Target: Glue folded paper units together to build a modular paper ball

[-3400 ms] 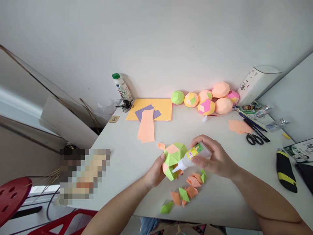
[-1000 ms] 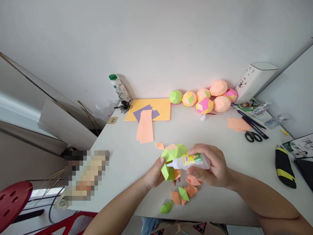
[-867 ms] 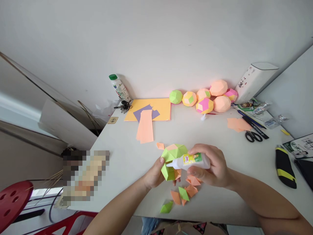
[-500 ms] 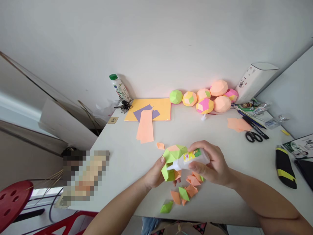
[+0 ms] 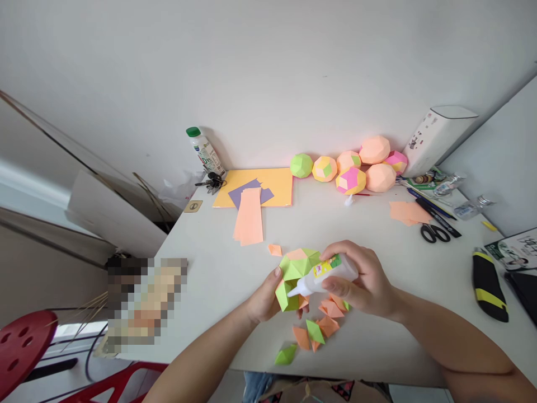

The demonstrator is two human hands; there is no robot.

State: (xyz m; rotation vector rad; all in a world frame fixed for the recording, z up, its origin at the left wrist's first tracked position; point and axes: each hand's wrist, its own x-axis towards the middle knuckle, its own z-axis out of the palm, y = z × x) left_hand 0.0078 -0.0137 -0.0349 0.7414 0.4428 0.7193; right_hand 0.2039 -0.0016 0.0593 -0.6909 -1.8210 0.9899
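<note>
My left hand (image 5: 265,298) cups a half-built green and orange paper ball (image 5: 296,270) from below and from the left, just above the white table (image 5: 369,235). My right hand (image 5: 364,280) is wrapped round a small white glue bottle (image 5: 324,274) with a yellow and green label. The bottle's nozzle points down-left and touches the ball's lower front. Several folded green and orange paper pieces (image 5: 316,330) lie on the table under and in front of my hands.
Finished paper balls (image 5: 352,168) line the wall beside a white box (image 5: 436,140). Yellow, purple and peach paper sheets (image 5: 251,196), keys and a bottle (image 5: 203,151) lie at the back left. Scissors (image 5: 432,232), pens and a black and yellow case (image 5: 486,288) are at the right.
The glue bottle has tilted from nearly level to nozzle-down, and its tip has shifted along the ball's lower front. My left hand has kept its hold on the ball.
</note>
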